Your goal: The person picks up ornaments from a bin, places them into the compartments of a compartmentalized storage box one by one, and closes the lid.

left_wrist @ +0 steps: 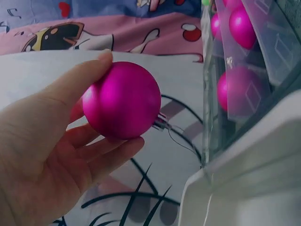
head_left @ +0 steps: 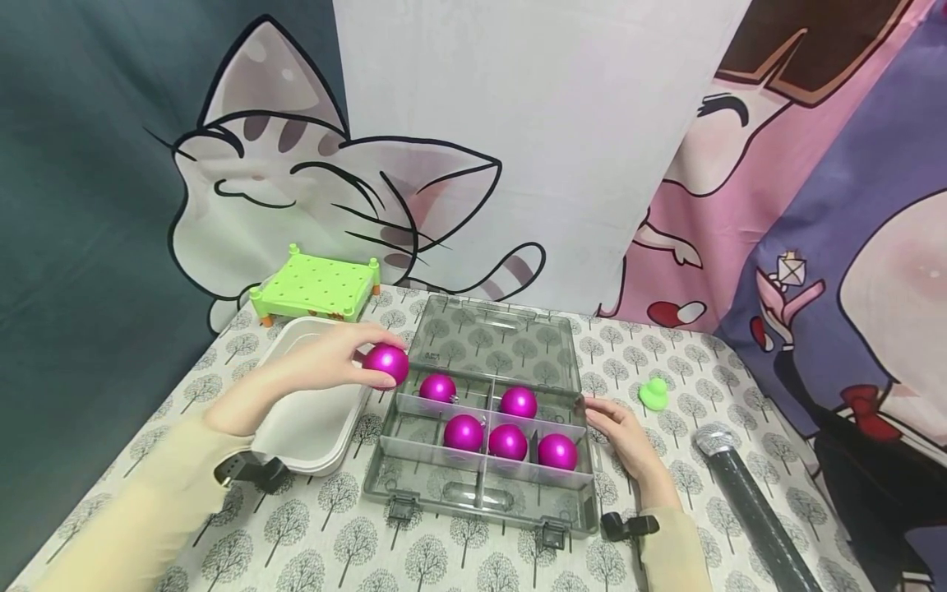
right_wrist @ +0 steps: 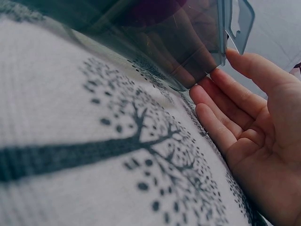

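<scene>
My left hand (head_left: 325, 359) pinches a shiny magenta Christmas bauble (head_left: 386, 365) between thumb and fingers, at the left edge of the box above the table. In the left wrist view the bauble's metal cap and wire loop (left_wrist: 162, 121) point away from the palm. A clear grey divided box (head_left: 429, 477) lies with its lid (head_left: 499, 337) folded back. Several magenta baubles (head_left: 464, 433) sit in its back and middle compartments. My right hand (head_left: 627, 440) touches the box's right side with nearly straight fingers, its thumb against the upper edge in the right wrist view.
Left of the box stands a white plastic tub (head_left: 307, 440), partly under my left forearm. Behind it is a green pegged stand (head_left: 318, 284). To the right lie a small green duck-like toy (head_left: 654, 395) and a black microphone (head_left: 755, 510) on the tree-patterned cloth (head_left: 355, 543).
</scene>
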